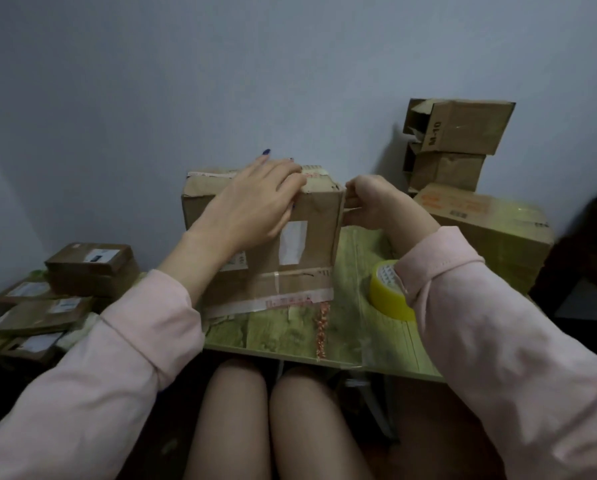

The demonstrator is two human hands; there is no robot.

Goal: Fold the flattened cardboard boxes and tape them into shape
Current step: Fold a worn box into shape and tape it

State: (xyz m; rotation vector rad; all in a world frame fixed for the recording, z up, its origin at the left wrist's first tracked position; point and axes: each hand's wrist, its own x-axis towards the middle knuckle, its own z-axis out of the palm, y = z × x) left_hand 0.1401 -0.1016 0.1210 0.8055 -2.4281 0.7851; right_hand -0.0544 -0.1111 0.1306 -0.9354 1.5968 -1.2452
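A brown cardboard box with white labels and old tape stands upright on the small greenish table, its lower flap lying toward me. My left hand lies flat across its top front edge, fingers straight and pressing down. My right hand is at the box's right upper corner, fingers curled and pinching the side edge there. A roll of yellow tape lies on the table under my right forearm, partly hidden by the pink sleeve.
Two folded boxes are stacked against the wall at the back right, on a larger taped carton. Several flat sealed parcels are piled at the left. My knees are below the table's near edge. A dark object stands at far right.
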